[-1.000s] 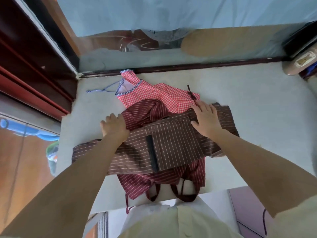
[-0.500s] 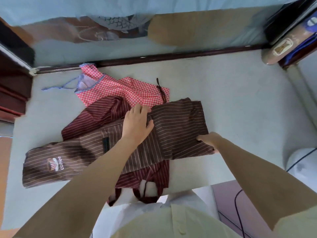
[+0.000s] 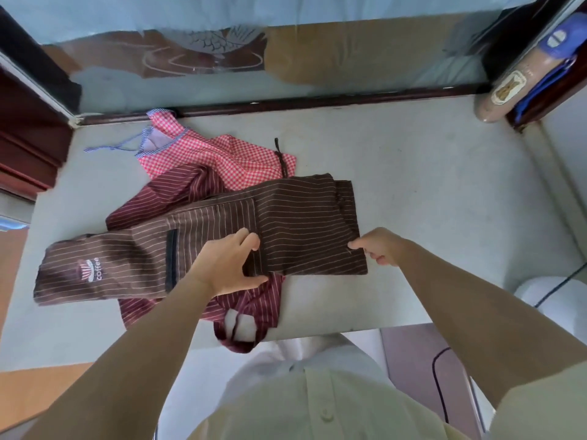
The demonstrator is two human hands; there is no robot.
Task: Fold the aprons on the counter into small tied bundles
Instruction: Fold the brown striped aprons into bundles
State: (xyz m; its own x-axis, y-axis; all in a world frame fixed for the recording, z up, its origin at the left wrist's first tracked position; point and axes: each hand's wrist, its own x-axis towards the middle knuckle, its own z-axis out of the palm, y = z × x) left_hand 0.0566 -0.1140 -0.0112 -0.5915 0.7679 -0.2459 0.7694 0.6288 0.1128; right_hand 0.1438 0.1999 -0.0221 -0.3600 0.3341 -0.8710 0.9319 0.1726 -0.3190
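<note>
A brown striped apron (image 3: 298, 220) with a "coffee" logo lies folded into a long band across the grey counter (image 3: 428, 192). My left hand (image 3: 228, 265) grips its near edge at the middle, thumb under the cloth. My right hand (image 3: 379, 249) pinches the band's right end near the front corner. Beneath it lies a maroon striped apron (image 3: 178, 192), its loops hanging over the counter's front edge. A red checked apron (image 3: 228, 157) with blue-striped ties lies behind both.
A dark wooden ledge (image 3: 286, 104) with a glass panel runs along the counter's back. A tan bottle-like object (image 3: 521, 77) leans at the back right corner. A white rounded appliance (image 3: 552, 300) with a cord stands at the right. Dark wood framing rises at the left.
My left hand slid from the far edge of the brown apron to its near edge. My right hand moved from the top of the band to its right end.
</note>
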